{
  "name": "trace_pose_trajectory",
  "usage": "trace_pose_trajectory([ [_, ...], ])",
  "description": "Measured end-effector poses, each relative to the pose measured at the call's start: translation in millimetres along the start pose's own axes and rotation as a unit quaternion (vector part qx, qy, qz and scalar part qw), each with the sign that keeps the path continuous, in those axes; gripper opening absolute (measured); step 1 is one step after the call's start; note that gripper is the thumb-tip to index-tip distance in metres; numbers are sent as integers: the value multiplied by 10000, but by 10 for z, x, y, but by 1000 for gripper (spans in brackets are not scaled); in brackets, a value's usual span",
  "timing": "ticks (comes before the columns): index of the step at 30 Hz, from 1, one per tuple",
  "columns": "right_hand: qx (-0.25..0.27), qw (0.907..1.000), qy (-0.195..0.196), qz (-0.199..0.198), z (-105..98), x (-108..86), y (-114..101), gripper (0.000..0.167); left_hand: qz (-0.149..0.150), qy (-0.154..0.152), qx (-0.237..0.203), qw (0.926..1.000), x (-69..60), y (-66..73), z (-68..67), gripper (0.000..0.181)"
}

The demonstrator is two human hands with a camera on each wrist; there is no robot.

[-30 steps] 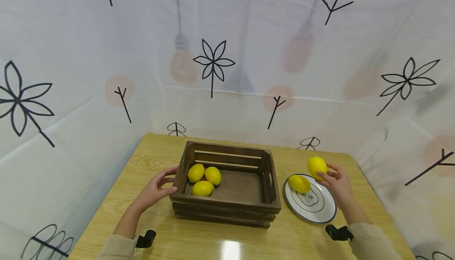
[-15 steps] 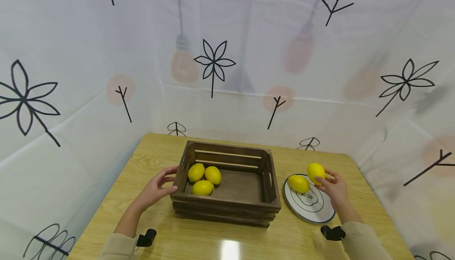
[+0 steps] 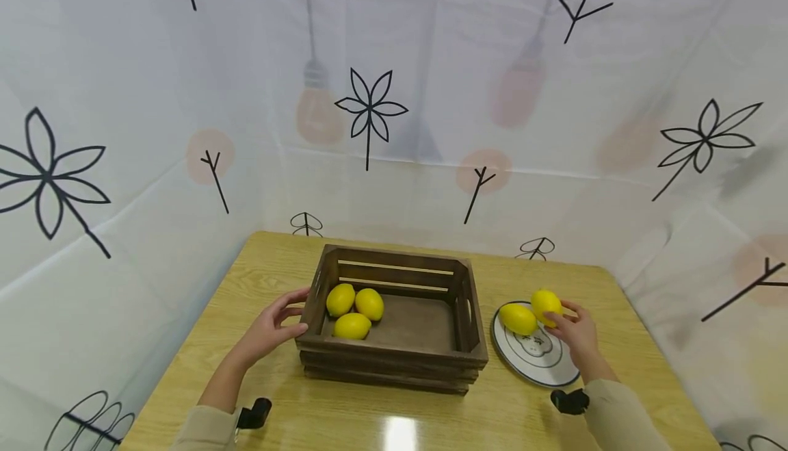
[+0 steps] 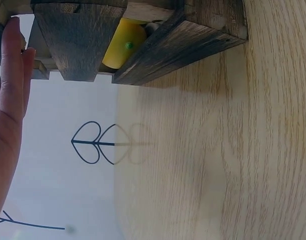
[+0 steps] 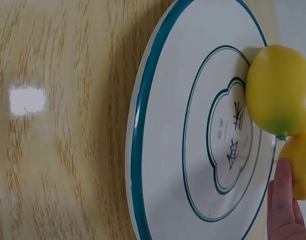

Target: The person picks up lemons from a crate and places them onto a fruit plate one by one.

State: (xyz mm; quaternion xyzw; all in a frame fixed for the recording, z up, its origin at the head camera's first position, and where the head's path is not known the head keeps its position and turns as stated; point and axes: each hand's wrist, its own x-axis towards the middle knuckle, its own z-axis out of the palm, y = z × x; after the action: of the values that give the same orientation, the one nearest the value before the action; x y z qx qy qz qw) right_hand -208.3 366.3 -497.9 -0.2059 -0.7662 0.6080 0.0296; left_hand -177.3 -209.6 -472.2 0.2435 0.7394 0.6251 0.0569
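Note:
My right hand (image 3: 575,334) pinches a yellow lemon (image 3: 545,305) at the far right part of the white plate (image 3: 554,371). A second lemon (image 3: 518,319) lies on the plate just left of it; in the right wrist view the held lemon (image 5: 300,167) meets the lower end of that other lemon (image 5: 279,90). With fairly straight fingers, my left hand (image 3: 271,328) touches the left end of a brown slatted wooden crate (image 3: 394,362). Inside the crate, three lemons (image 3: 352,326) sit together at the left.
A light wooden table (image 3: 265,266) carries the crate and the plate. Behind and beside it hangs a pale cloth (image 3: 431,184) with printed flowers and twigs. Black wrist mounts (image 3: 569,402) sit near both cuffs.
My right hand has lowered the lemon onto or close above the plate, beside the other lemon. My left hand and the crate have stayed in place.

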Motion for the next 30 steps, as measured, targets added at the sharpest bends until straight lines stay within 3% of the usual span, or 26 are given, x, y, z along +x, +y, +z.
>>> trace_pose_trajectory([
  [8, -401, 9985, -319, 190, 38, 54, 89, 70, 21, -10, -40, 10000, 7, -2, 0, 59],
  [15, -142, 9968, -729, 292, 43, 80, 97, 72, 51, -9, -27, 10000, 4, -4, 1, 58],
  [20, -266, 9943, -1015, 209, -3, 50, 61, 73, 44, 12, -23, 10000, 4, -1, 2, 58],
  [25, -453, 9930, -1088, 29, -65, 14, -26, 71, 30, 12, -43, 10000, 3, 2, 1, 58],
  [30, -283, 9936, -1096, -46, -138, 2, -92, 72, 61, -8, -41, 10000, 10, -18, -7, 58],
])
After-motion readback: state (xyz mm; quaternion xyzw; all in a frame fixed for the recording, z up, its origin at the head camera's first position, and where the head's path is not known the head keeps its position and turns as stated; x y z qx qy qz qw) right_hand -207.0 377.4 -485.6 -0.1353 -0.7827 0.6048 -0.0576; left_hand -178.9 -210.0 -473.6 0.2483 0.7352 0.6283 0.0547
